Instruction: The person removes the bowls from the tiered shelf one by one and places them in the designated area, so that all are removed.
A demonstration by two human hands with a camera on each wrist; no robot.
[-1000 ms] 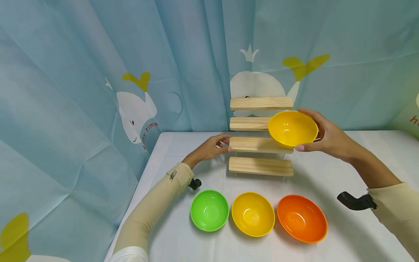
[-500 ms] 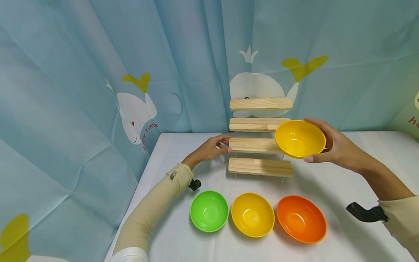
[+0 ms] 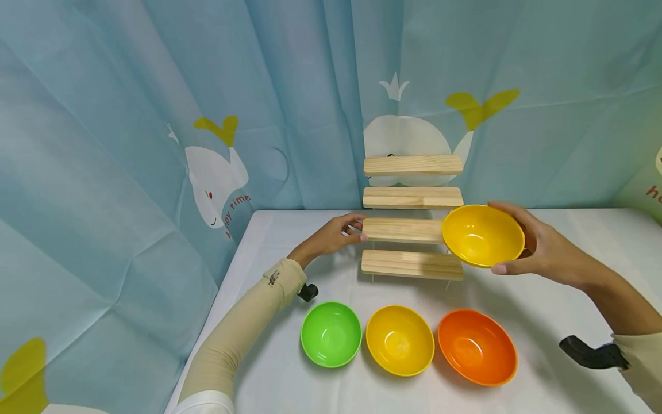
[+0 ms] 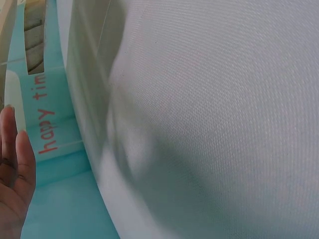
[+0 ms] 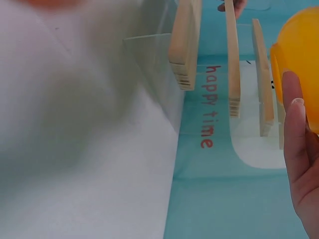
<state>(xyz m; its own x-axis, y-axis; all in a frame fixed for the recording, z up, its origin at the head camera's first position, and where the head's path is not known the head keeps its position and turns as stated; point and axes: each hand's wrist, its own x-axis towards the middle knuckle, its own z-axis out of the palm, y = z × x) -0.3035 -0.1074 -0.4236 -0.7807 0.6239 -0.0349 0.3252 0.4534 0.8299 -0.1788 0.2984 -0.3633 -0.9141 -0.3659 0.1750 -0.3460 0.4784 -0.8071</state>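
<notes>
My right hand (image 3: 543,250) holds a yellow bowl (image 3: 483,236) by its right side, thumb at the near rim and fingers on the far side. The bowl is in the air, tilted towards me, in front of the right end of a stepped wooden display rack (image 3: 412,264). At the rack's left side my left hand (image 3: 333,234) grips the end of a board, thumb in front and fingers behind. In the right wrist view the yellow bowl (image 5: 301,55) is cut off by the frame's edge. Only part of the left hand (image 4: 15,174) shows in the left wrist view.
Nearer me a green bowl (image 3: 331,334), another yellow bowl (image 3: 400,340) and an orange bowl (image 3: 477,347) stand in a row on the white tabletop (image 3: 279,368). A blue printed curtain (image 3: 310,115) hangs behind and to the left.
My right hand has moved down and to the right with the yellow bowl, uncovering more of the second board. The left hand stays at the rack; the bowls on the table have not moved.
</notes>
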